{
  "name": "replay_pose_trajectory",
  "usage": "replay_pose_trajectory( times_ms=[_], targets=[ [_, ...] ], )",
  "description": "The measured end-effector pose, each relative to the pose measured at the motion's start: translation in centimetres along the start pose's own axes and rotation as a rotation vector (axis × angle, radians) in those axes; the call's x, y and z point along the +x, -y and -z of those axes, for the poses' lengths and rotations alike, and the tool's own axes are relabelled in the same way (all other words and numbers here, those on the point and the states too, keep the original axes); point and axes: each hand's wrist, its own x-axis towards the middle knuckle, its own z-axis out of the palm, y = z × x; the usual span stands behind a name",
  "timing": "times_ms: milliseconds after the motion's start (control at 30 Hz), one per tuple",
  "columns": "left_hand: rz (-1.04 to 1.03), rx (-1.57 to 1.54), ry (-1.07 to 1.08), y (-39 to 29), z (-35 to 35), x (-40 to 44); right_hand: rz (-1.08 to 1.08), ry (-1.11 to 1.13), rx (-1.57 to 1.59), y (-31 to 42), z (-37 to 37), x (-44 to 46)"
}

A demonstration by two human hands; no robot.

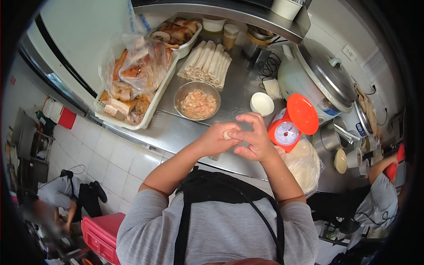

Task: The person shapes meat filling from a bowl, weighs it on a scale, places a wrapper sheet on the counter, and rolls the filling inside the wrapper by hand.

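Note:
My left hand point(215, 140) is closed around a small pale lump of dough point(227, 134), which shows between thumb and fingers. My right hand point(255, 140) has its fingers apart, and one fingertip touches the left hand beside the lump. Beyond them on the steel counter point(176, 128) sits a metal bowl point(177, 92) of orange-and-white shredded filling point(197, 104). A small white bowl point(262, 104) stands past my right hand. Next to it is a red kitchen scale point(286, 132) with a round dial and tilted red pan point(302, 114). A bag of dough point(302, 164) lies near my right forearm.
Rolled pale flatbread-like sheets point(206, 64) are stacked behind the bowl. White trays point(150, 112) of roasted meat stand at the left. A large lidded cooker point(324, 75) is at the right. A person point(66, 194) bends at lower left; another point(375, 198) is at right.

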Motion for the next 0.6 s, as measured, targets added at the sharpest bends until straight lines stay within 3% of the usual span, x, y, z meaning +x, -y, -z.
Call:
replay_pose_trajectory(
  times_ms=[133, 233, 333, 433, 500, 600],
  targets=[
    [0.071, -0.169, 0.03, 0.0, -1.3, 0.3, -0.055, -0.089, 0.332, -0.9, 0.0, -1.5],
    [0.068, -0.385, -0.063, 0.3, -2.5, 1.2, -0.435, -0.277, 0.906, -0.8, -3.2, -4.2],
    [0.117, -0.465, -0.197, 0.8, -3.2, 1.9, -0.566, -0.008, 1.098, -1.0, -5.0, -7.3],
    [0.159, -0.606, -0.344, 1.7, -3.3, 2.4, -0.863, 0.215, 0.987, -1.9, -4.8, -9.2],
    [0.167, -0.694, -0.44, 2.3, -3.4, 2.7, -0.838, 0.257, 0.986, -2.6, -4.4, -9.4],
    [0.143, -0.81, -0.409, 3.2, -2.1, 2.5, -0.818, 0.317, 1.009, -3.3, -4.3, -8.7]
  ],
)
